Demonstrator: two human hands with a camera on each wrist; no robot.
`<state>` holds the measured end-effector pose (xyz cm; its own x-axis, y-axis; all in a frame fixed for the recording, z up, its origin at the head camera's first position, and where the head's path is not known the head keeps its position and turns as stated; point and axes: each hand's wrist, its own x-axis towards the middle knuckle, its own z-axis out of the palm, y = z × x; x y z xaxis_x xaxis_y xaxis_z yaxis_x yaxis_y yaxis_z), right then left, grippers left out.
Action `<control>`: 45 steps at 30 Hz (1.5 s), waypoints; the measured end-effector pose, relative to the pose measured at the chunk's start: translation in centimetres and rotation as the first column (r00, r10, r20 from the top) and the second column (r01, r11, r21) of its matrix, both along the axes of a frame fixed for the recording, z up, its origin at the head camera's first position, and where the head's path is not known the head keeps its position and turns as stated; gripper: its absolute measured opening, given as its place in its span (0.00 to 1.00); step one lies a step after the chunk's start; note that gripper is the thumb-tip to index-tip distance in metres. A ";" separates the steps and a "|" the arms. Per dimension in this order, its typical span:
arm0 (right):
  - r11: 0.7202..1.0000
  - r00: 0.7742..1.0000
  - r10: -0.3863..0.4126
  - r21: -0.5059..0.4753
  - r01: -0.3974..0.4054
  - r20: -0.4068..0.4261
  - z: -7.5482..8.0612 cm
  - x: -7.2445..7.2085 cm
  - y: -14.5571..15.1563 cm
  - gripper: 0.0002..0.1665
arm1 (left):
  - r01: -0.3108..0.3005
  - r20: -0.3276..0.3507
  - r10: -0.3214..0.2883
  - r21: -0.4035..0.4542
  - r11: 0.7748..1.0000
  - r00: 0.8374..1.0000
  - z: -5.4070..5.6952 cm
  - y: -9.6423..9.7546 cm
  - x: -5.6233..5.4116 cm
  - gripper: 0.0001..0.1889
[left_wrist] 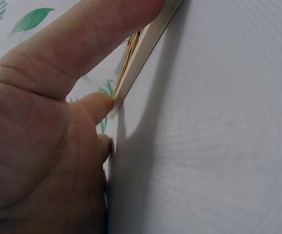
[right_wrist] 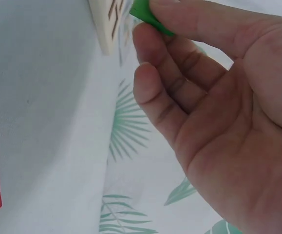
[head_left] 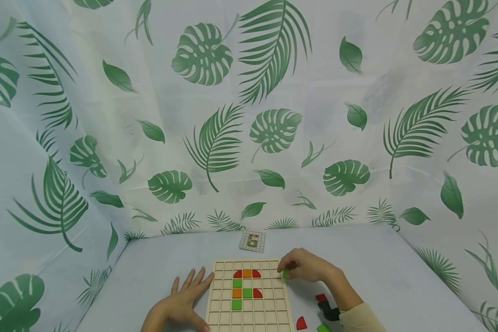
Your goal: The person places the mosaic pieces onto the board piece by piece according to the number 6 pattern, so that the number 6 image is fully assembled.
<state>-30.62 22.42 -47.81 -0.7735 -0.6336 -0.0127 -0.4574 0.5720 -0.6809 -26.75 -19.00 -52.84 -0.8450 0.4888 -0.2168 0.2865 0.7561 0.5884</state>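
Observation:
A light wooden grid board [head_left: 224, 318] lies in front of me, with red quarter-circle, orange square and green square pieces set in its upper left cells. My left hand [head_left: 181, 302] is spread along the board's left side, fingers straight, thumb and a fingertip at its edge. At the board's upper right edge my right hand [head_left: 309, 266] pinches a green block [head_left: 285, 274] between thumb and fingers. In the right wrist view, the green block [right_wrist: 148, 13] shows at the thumb tip, close to the board's edge [right_wrist: 102, 29].
Behind the board lies a small pattern card [head_left: 252, 241] with a coloured figure on a grid. Right of the board are a red quarter-circle [head_left: 301, 323], a green piece [head_left: 323, 328] and a red piece [head_left: 321, 298], beside the black wrist device [head_left: 329, 311]. Leaf-printed cloth walls surround the table.

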 end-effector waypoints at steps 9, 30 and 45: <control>0.998 0.998 -0.029 -0.052 0.026 -0.060 0.1 0.3 -0.5 0.13 | -0.015 0.004 0.015 -0.014 1.000 1.000 -0.1 0.3 0.0 0.73; 0.991 0.997 0.002 -0.134 -0.012 -0.076 0.1 1.2 -4.1 0.11 | -0.001 0.012 0.001 -0.008 1.000 1.000 0.1 0.2 0.1 0.74; 0.992 0.998 0.049 -0.110 -0.054 -0.050 -0.2 1.8 -6.1 0.08 | -0.007 -0.001 0.007 -0.017 1.000 1.000 -0.2 0.2 -0.1 0.73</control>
